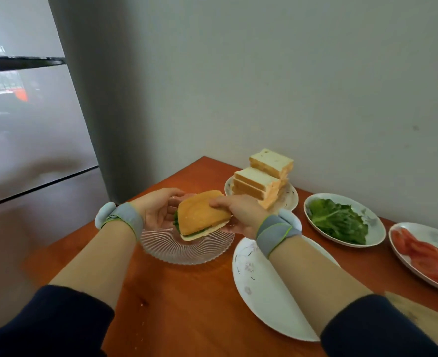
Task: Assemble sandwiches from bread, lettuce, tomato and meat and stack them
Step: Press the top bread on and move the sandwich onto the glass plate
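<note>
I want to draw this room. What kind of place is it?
Probably a home kitchen: a tall fridge stands beside a wooden table set with sliced bread, lettuce and tomato.

I see the bench point(176, 300) is orange-brown wood, smooth with a faint sheen. The sandwich point(199, 212) crust looks matt. The glass plate point(166, 249) is clear and ribbed, the white plate point(264, 300) glossy ceramic. The wristbands point(129, 217) are grey cloth, and the fridge point(32, 124) is glossy.
</note>
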`<state>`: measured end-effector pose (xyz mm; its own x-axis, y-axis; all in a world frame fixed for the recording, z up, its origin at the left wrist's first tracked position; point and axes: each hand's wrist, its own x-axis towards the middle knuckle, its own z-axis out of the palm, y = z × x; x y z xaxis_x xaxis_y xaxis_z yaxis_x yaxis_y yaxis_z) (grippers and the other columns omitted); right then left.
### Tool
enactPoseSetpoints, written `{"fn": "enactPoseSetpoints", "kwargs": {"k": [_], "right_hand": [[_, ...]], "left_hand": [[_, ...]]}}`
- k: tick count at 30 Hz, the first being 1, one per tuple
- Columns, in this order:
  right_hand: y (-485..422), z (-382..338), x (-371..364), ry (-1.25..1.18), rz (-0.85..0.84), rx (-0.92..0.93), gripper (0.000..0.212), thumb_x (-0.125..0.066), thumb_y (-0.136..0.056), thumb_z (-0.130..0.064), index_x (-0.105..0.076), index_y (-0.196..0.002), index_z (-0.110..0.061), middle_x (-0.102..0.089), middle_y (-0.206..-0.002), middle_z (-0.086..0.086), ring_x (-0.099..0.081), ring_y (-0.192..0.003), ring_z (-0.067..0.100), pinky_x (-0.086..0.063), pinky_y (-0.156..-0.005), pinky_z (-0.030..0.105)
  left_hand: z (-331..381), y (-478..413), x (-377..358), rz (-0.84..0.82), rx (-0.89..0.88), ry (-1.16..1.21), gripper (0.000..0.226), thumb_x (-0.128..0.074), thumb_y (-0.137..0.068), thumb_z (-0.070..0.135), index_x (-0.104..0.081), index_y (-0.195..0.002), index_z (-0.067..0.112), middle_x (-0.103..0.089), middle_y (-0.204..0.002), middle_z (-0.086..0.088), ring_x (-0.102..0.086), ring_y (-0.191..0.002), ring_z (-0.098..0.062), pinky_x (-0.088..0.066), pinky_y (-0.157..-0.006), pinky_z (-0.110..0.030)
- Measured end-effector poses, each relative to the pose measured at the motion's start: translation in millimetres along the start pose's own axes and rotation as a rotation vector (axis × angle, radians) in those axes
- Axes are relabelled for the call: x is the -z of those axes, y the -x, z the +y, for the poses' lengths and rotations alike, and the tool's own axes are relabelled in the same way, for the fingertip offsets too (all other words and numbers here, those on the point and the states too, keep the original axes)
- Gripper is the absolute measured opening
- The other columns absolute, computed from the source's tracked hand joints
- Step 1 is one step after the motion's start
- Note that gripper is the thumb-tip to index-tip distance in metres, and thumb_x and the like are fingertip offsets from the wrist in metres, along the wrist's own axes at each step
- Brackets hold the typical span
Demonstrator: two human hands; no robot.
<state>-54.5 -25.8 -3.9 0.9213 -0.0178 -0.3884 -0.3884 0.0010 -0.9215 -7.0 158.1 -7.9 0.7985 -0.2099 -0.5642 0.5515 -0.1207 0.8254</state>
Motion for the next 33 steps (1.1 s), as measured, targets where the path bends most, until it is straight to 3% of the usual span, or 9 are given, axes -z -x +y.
{"fn": "enactPoseSetpoints", "kwargs": {"k": [10, 15, 17, 20, 22, 24, 28, 30, 33], "right_hand": [[-36.8, 14.5, -7.7, -0.114, 0.134, 0.004, 0.014, -0.068, -0.082, -0.008, -0.057, -0.088, -0.005, -0.059, -0.095, 0.016, -0.063, -0.081, 0.029, -0.057, -0.058, 0.036], [-44.2, 14.6, -14.4, -0.120, 0.201, 0.010, 0.056, -0.070, -0.075, -0.009, -0.050, -0.122, 0.011, -0.057, -0.095, 0.020, -0.063, -0.101, 0.042, -0.057, -0.074, 0.056], [-41.0, 13.0, -17.9, -0.125, 0.234, 0.016, 0.057, -0.068, -0.075, -0.009, -0.048, -0.125, 0.011, -0.062, -0.116, 0.029, -0.059, -0.108, 0.043, -0.055, -0.076, 0.060], [-40.4, 13.7, -19.3, -0.095, 0.295, 0.018, 0.044, -0.064, -0.080, -0.008, -0.054, -0.118, 0.013, -0.062, -0.117, 0.027, -0.057, -0.113, 0.041, -0.053, -0.079, 0.061], [-38.9, 13.3, -21.7, -0.063, 0.309, 0.005, 0.026, -0.062, -0.081, -0.008, -0.059, -0.104, 0.004, -0.053, -0.094, 0.015, -0.063, -0.101, 0.033, -0.050, -0.082, 0.063], [-35.9, 11.9, -25.6, -0.031, 0.327, 0.001, 0.020, -0.060, -0.079, -0.008, -0.057, -0.097, -0.002, -0.044, -0.090, 0.010, -0.052, -0.083, 0.026, -0.048, -0.084, 0.066], [-27.7, 7.9, -19.7, 0.066, 0.295, -0.014, 0.037, -0.058, -0.082, -0.006, -0.056, -0.118, 0.007, -0.043, -0.078, 0.005, -0.047, -0.073, 0.025, -0.052, -0.089, 0.055], [-22.1, 3.1, -13.3, 0.132, 0.274, -0.034, 0.025, -0.059, -0.086, -0.008, -0.057, -0.108, 0.003, -0.046, -0.074, 0.005, -0.051, -0.066, 0.023, -0.058, -0.078, 0.044], [-16.9, -1.2, -7.2, 0.201, 0.235, -0.085, 0.017, -0.061, -0.086, -0.008, -0.054, -0.098, 0.000, -0.054, -0.078, 0.012, -0.057, -0.059, 0.026, -0.056, -0.053, 0.032]], "left_hand": [[11.1, -45.1, -4.1, 0.003, 0.010, -0.077, 0.033, -0.044, -0.096, 0.033, -0.056, -0.111, 0.006, -0.060, -0.111, -0.016, -0.059, -0.095, -0.029, -0.048, -0.084, -0.040], [10.7, -49.3, -0.7, 0.019, 0.015, -0.050, 0.035, -0.048, -0.095, 0.032, -0.060, -0.112, 0.004, -0.058, -0.122, -0.019, -0.059, -0.108, -0.032, -0.052, -0.085, -0.040], [11.4, -47.7, 2.9, 0.028, 0.022, -0.053, 0.036, -0.049, -0.094, 0.032, -0.060, -0.114, 0.005, -0.057, -0.123, -0.019, -0.059, -0.108, -0.032, -0.052, -0.085, -0.040], [11.9, -43.2, 6.7, 0.069, 0.019, -0.145, 0.031, -0.049, -0.094, 0.034, -0.058, -0.107, 0.007, -0.060, -0.119, -0.019, -0.063, -0.098, -0.031, -0.051, -0.091, -0.040], [10.2, -40.0, 7.9, 0.110, 0.004, -0.230, 0.033, -0.051, -0.093, 0.034, -0.058, -0.110, 0.005, -0.063, -0.114, -0.020, -0.065, -0.092, -0.031, -0.052, -0.089, -0.040], [6.3, -35.7, 7.6, 0.154, 0.003, -0.341, 0.040, -0.053, -0.093, 0.034, -0.056, -0.117, 0.001, -0.065, -0.105, -0.021, -0.065, -0.085, -0.031, -0.053, -0.083, -0.038], [-5.3, -25.2, 7.3, 0.091, 0.067, -0.369, 0.056, -0.051, -0.096, 0.035, -0.039, -0.134, -0.004, -0.065, -0.091, -0.028, -0.066, -0.074, -0.034, -0.058, -0.056, -0.034], [-9.9, -20.8, 5.0, 0.062, 0.054, -0.307, 0.060, -0.051, -0.096, 0.034, -0.033, -0.140, -0.003, -0.065, -0.093, -0.031, -0.068, -0.074, -0.036, -0.058, -0.049, -0.032], [-11.4, -13.3, -3.7, 0.065, 0.006, -0.233, 0.053, -0.051, -0.096, 0.027, -0.036, -0.137, -0.002, -0.065, -0.100, -0.032, -0.068, -0.086, -0.037, -0.060, -0.054, -0.034]]}}
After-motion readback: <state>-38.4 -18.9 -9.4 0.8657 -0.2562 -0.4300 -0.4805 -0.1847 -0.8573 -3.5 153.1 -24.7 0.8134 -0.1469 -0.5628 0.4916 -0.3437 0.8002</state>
